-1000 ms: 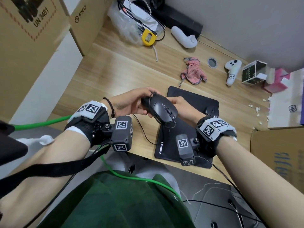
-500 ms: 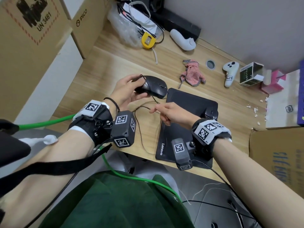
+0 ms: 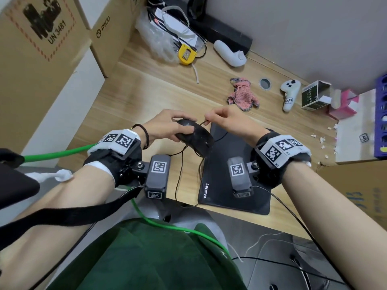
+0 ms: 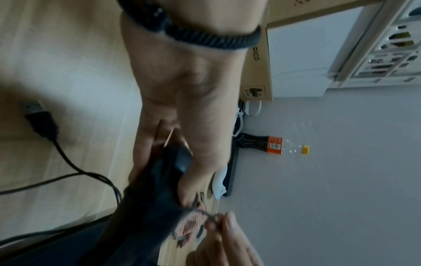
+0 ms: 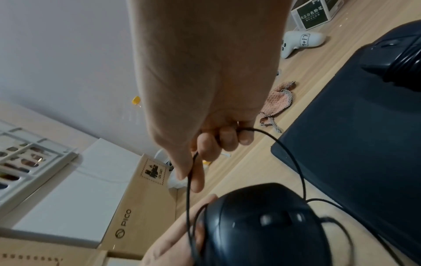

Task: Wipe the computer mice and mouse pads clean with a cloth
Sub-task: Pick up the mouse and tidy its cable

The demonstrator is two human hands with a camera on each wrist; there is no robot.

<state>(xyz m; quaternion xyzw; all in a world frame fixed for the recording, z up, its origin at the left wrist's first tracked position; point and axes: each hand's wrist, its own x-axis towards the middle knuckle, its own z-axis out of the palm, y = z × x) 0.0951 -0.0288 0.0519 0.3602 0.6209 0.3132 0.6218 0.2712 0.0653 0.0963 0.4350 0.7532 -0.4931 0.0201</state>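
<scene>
My left hand (image 3: 167, 127) grips a black wired mouse (image 3: 194, 140), lifted and tilted over the left edge of the black Lenovo mouse pad (image 3: 222, 191). My right hand (image 3: 223, 120) pinches the mouse's thin black cable (image 5: 293, 162) just beyond the mouse (image 5: 262, 225). The cable loops down over the desk to a USB plug (image 4: 40, 117). A pink cloth (image 3: 243, 97) lies crumpled on the desk beyond the pad, untouched. A second black mouse (image 5: 401, 59) sits on the pad's far right; my right wrist hides it in the head view.
Cardboard boxes (image 3: 52, 49) wall off the left side. At the back lie a yellow tape measure (image 3: 185, 54), a bag of cables and two white controllers (image 3: 290, 93). A small dark box (image 3: 314, 95), a pink box and white crumbs sit at the right.
My left hand has brought the mouse nearer and to the right, over the pad's edge. My right hand has moved up from the near side and taken hold of the cable.
</scene>
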